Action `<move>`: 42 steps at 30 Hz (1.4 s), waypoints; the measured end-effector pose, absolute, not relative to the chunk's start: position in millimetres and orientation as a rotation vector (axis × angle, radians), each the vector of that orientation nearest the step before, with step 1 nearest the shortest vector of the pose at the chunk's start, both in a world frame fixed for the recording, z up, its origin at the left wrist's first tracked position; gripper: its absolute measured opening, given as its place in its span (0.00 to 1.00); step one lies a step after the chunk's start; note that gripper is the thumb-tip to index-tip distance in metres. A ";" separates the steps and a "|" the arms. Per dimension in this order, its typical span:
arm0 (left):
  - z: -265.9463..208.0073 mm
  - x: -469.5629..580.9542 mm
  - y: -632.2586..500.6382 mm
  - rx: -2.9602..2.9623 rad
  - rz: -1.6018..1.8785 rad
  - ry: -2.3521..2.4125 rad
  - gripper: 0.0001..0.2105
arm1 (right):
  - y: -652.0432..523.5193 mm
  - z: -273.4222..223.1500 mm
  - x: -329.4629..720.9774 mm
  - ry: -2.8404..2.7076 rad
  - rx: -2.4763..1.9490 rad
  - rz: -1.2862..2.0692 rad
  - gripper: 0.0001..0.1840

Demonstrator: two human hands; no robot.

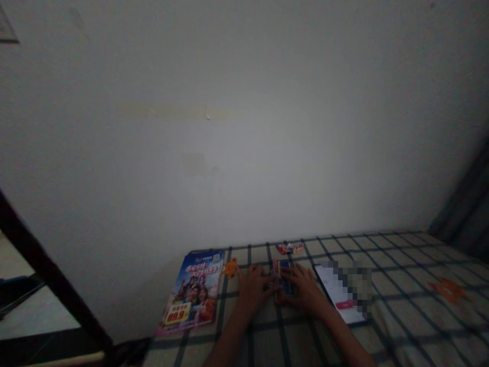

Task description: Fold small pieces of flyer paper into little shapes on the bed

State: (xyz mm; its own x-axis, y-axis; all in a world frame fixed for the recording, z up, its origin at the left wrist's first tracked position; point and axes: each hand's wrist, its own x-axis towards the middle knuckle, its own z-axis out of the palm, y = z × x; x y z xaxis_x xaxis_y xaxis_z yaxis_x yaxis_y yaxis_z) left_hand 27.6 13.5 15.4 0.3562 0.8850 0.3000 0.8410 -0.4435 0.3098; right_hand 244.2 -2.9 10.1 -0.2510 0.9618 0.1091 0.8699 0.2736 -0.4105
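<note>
Between my two hands lies a small flat packet point(281, 278), dark blue with a pink-red edge, on a checked cloth point(263, 334). My left hand point(254, 284) is at its left side, with thumb and fingers bent against that edge. My right hand point(303, 286) rests over its right part, its fingers across the top and its thumb near the lower edge. The hands cover much of the packet, and its exact kind is unclear in the dim light. Just beyond it is a small red, white and blue piece of printed wrapper point(290, 248).
A colourful printed leaflet point(194, 295) lies left of my hands. On the right is a device with a lit screen point(336, 290), partly pixelated. Orange shapes point(230, 267) mark the cloth. A pale wall point(267, 127) rises behind; a dark bar point(49, 270) slants at left.
</note>
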 end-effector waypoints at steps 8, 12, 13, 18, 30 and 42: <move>12.9 28.1 13.4 2.498 0.675 1.615 0.18 | -2.8 0.9 251.1 -2.264 -1.601 0.348 0.41; 13.3 27.9 13.0 2.486 0.685 1.606 0.18 | -3.1 -0.8 252.6 -2.274 -1.610 0.377 0.42; 13.4 27.9 12.7 2.482 0.688 1.601 0.18 | -3.6 -0.4 252.7 -2.276 -1.615 0.389 0.42; 11.3 28.0 10.5 2.478 0.753 1.596 0.17 | -7.3 2.2 252.7 -2.268 -1.612 0.438 0.42; 3.5 24.8 11.6 2.475 0.768 1.574 0.18 | 0.2 -13.7 250.5 -2.034 -1.532 0.408 0.17; 9.2 24.9 5.0 2.458 0.618 1.687 0.21 | 5.0 -16.2 244.8 -1.991 -1.526 0.347 0.15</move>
